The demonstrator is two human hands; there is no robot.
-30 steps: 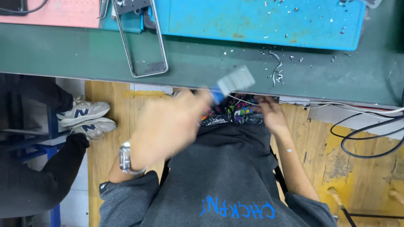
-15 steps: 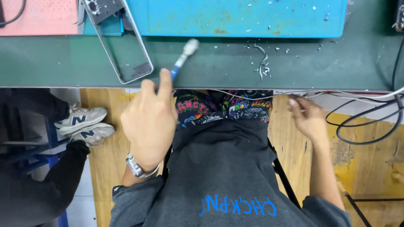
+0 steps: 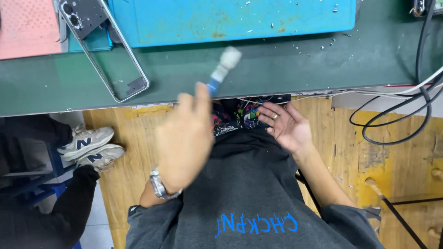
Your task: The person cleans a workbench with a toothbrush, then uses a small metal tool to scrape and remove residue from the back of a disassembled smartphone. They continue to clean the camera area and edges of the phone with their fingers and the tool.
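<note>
While blurred w/ motion, left hand [image 3: 184, 138] is closed round a small brush [image 3: 222, 69], blue handle, pale bristle head; back of hand faces cam, fingers curled on the handle's lower end. Brush sticks up & away from the knuckles, tilted, its head over the green counter [image 3: 277, 64] just past the near edge. Can't tell if bristles touch the surface. Metal wristwatch [image 3: 159, 185] sits on that wrist.

Right hand [image 3: 284, 127] is open, palm up, fingers loosely spread, holding nothing; ring on one finger. It hangs below the counter edge, over the lap, just beside the left hand's fingertips but apart from them. Dark grey sweatshirt [image 3: 249, 184] w/ blue lettering lies under both hands.

Up & left of left hand: phone frame [image 3: 113, 60], silver rim, camera end dark, lying flat on counter, well apart from brush. Beyond brush head: blue mat [image 3: 230, 20], scuffed, small pale scraps scattered on it and on counter to the right of the brush. Pink pad [image 3: 27, 27] far left of frame. Black cables [image 3: 397, 115] loop off the counter edge to the right of right hand. Left of left hand, low: another person's sneakers [image 3: 90, 147] on the floor.
</note>
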